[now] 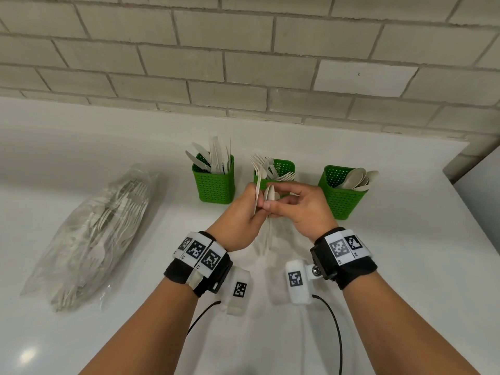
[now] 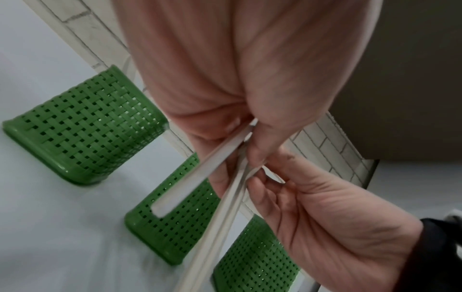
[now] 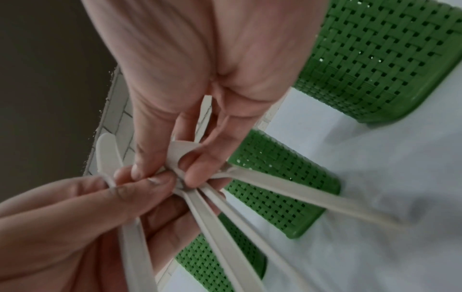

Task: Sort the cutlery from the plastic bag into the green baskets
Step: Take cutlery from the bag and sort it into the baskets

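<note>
- My left hand (image 1: 238, 217) is clamped on a small bundle of pale cutlery (image 1: 266, 209), the handles hanging down toward the worktop (image 1: 378, 266) and the heads pointing up.
- One fork (image 1: 257, 180) stands out of the left side of that bundle, its tines level with the middle basket's rim.
- My right hand (image 1: 300, 207) meets the left at the bundle; its fingertips (image 3: 192, 173) pinch the neck of one piece in it, a spoon as far as I can tell from the rounded bowls (image 1: 269, 192).
- In the right wrist view the handles fan out below both grips, four or so; I cannot count them surely.
- Three green baskets stand in a row at 12 o'clock from my hands, before the brick wall (image 1: 243, 63).
- The left basket (image 1: 215, 185), at about 11 o'clock, holds knives (image 1: 216, 158) upright.
- The middle basket (image 1: 284, 169), straight ahead and partly behind my hands, holds forks (image 1: 270, 166).
- The right basket (image 1: 342, 196), at about 1 o'clock, holds spoons (image 1: 357, 178) leaning to the right.
- The plastic bag (image 1: 89, 234) lies flat on the worktop at 9 o'clock, well apart from the baskets, with plenty of forks and other pale cutlery inside.
- Both wrists wear black bands with printed square markers (image 1: 338, 249).
</note>
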